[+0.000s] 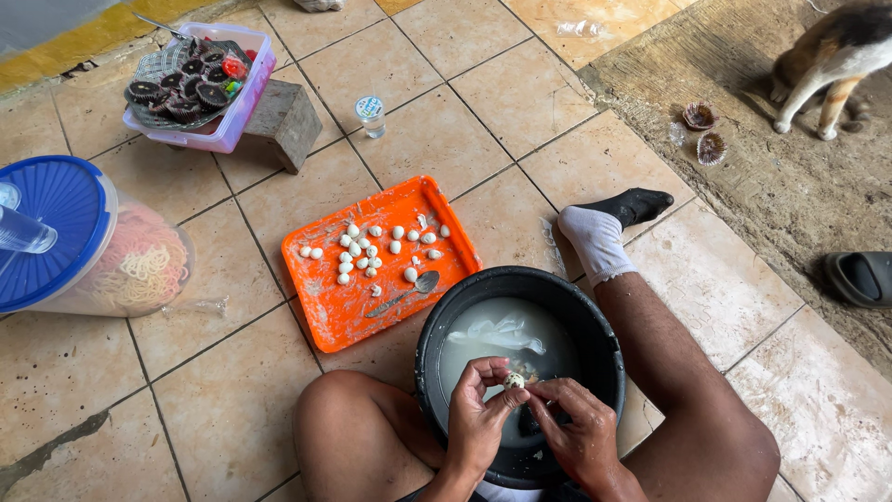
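Observation:
My left hand (476, 418) and my right hand (581, 432) meet over a black bowl (585, 321) of cloudy water. Both pinch one small speckled egg (514, 380) between the fingertips. The bowl stands between my bent legs on the tiled floor. Just beyond it lies an orange tray (330, 311) with several small white peeled eggs (367, 251) and a metal spoon (409, 290). Pale bits float in the water.
A large clear tub with a blue lid (51, 228) holds coloured noodles at left. A pink-rimmed box of small cups (200, 84) rests by a wooden block (283, 121). A small bottle (371, 115), two shells (704, 130), a cat (832, 60) and a sandal (859, 277) lie around.

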Tool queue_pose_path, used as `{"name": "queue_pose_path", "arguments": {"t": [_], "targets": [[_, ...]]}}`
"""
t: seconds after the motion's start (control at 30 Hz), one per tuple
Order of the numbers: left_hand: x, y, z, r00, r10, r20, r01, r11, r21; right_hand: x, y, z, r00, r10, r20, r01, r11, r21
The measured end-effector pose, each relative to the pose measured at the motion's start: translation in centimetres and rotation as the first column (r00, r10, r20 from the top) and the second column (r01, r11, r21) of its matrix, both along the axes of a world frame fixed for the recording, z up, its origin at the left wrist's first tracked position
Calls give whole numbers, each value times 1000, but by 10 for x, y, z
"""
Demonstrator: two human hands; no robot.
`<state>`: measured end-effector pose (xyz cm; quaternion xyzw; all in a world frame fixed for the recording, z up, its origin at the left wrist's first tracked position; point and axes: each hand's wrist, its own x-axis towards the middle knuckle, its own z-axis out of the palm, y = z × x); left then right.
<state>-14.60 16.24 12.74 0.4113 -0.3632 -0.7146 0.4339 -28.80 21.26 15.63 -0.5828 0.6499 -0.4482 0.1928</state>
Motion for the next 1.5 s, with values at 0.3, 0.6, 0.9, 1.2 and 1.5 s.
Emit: {"name": "queue_pose_path", "arguments": {"t": [0.3,0.6,0.9,1.2,1.5], "targets": [[3,3,5,996,-58,69,58,998,7,-2,-2,-5,995,60,-74,-64,997,-49],[6,0,16,993,-56,-99,73,981,180,8,-2,-2,999,-17,43,19,999,-36],[5,5,1,998,-68,-12,68,994,86,-1,-6,5,990,84,-116,-100,984,-145],[2,8,-5,958,2,-288,56,980,191,15,4,-39,670,-125,732,34,990,138],[1,3,24,968,-191,-161,214,967,140,7,2,-41,599,-99,794,5,993,121]]}}
